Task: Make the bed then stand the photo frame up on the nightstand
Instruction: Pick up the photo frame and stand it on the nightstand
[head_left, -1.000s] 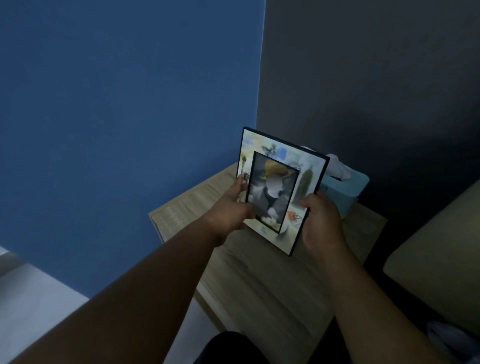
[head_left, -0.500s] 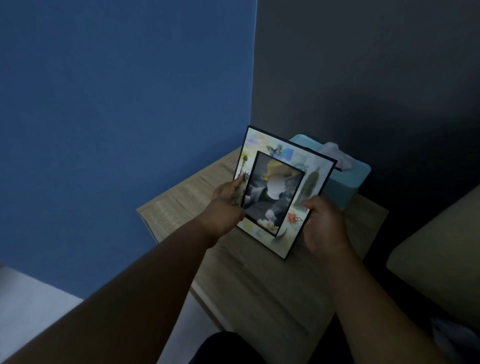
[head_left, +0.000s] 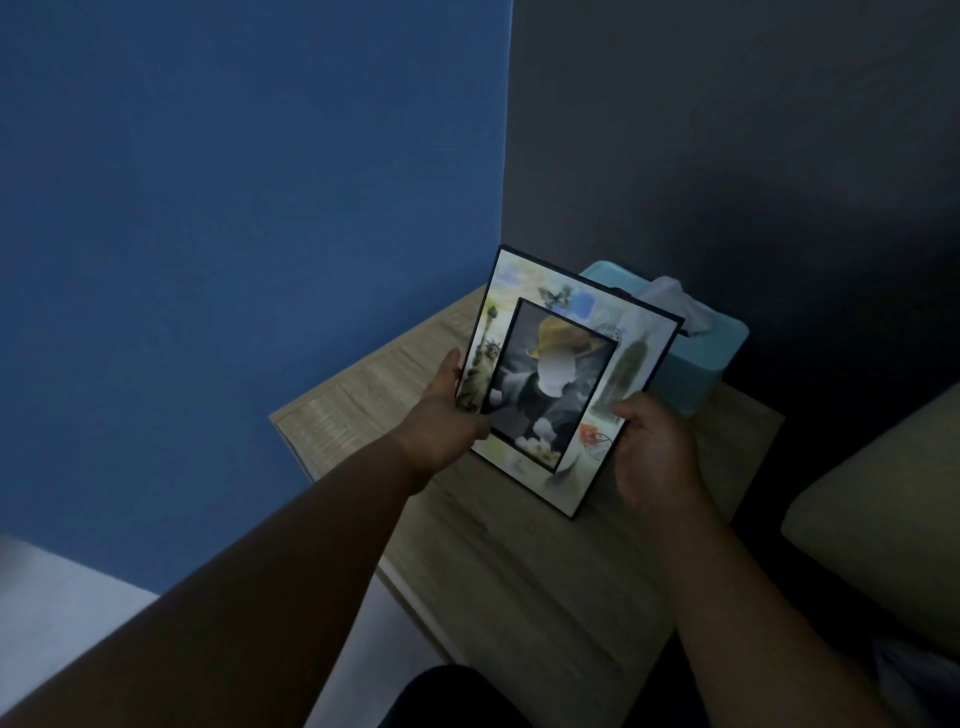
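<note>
Dim blue-walled corner, wooden nightstand (head_left: 519, 561) below me. My left hand (head_left: 441, 421) and right hand (head_left: 654, 457) each clasp the photo frame (head_left: 566, 374) by an edge, tilted.

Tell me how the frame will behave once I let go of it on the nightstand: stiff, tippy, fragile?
The frame is flat, thin and straight-edged, so likely stiff. It looks tall and thin, and no back stand shows, so it may tip unless propped. The left hand and right hand grip its side edges; the front may be glass, so set it down gently on the nightstand.
</note>
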